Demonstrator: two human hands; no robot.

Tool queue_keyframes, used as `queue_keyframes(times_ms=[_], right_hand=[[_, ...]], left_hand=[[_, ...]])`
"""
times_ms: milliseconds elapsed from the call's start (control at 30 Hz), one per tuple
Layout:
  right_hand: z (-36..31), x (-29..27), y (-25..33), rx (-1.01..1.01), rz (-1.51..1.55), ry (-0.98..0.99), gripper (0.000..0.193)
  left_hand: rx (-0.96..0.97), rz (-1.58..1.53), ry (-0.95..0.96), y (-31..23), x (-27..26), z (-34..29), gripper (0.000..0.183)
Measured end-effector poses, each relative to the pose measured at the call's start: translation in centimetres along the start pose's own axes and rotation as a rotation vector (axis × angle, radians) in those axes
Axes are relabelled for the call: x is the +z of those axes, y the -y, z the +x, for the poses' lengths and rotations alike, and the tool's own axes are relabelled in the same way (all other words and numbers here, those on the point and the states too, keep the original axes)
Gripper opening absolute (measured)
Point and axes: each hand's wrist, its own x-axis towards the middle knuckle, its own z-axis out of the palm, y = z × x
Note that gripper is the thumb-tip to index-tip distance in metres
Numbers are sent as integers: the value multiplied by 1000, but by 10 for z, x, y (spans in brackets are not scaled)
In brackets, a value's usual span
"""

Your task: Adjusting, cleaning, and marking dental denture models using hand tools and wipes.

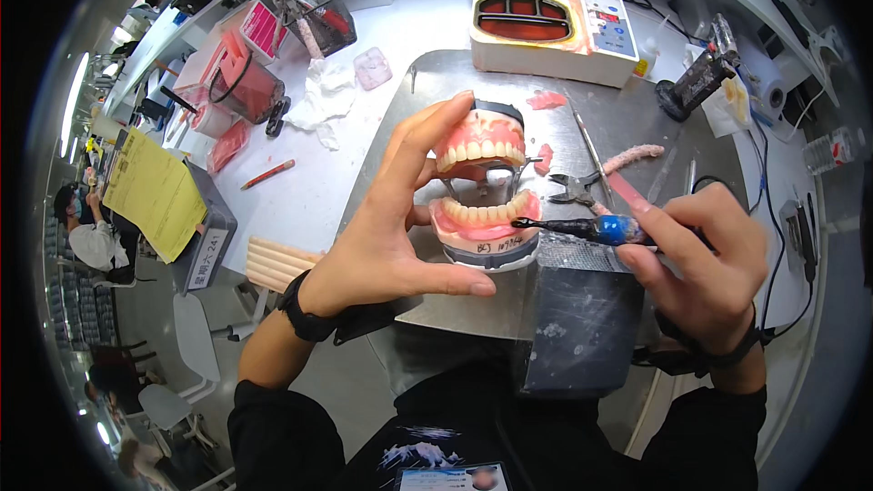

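Observation:
My left hand (pixel 386 218) is wrapped around a dental model with dentures, thumb along the lower base and fingers over the top. Its upper denture (pixel 482 141) has cream teeth in pink wax. The lower denture (pixel 482 215) sits on a pale base, a gap between the two rows. Metal parts of the hinge show in that gap. In my right hand (pixel 709 259) is an electric wax knife (pixel 623 229), dark with a blue band. Its tip meets or nearly meets the lower denture's pink front, on the right. The right fingers are closed round the handle.
Behind the model stands a wax heater (pixel 546 56) with dark red wax. Cutting pliers (pixel 573 189), a thin metal carver (pixel 589 141) and pink wax scraps (pixel 547 100) lie on the metal tray (pixel 427 91). Leftward are a red pencil (pixel 268 175), tissue (pixel 326 100) and yellow paper (pixel 156 193).

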Motion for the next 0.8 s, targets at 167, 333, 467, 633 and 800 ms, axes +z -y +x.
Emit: queue_keyframes(times_ms=[167, 333, 467, 633, 800], right_hand=[[0, -2, -1, 106, -7, 50, 32], [-4, -13, -29, 195, -42, -28, 23], [-30, -41, -119, 735, -34, -346, 20], [-110, -27, -235, 968, 155, -174, 25], [-135, -19, -260, 898, -313, 29, 39]], left_hand=[[-13, 10, -10, -1, 3, -2, 122], [72, 52, -45, 3, 2, -12, 111], [138, 169, -88, 1, 9, -16, 99], [67, 122, -46, -13, 1, -4, 81], [44, 194, 214, -25, -15, 5, 89]])
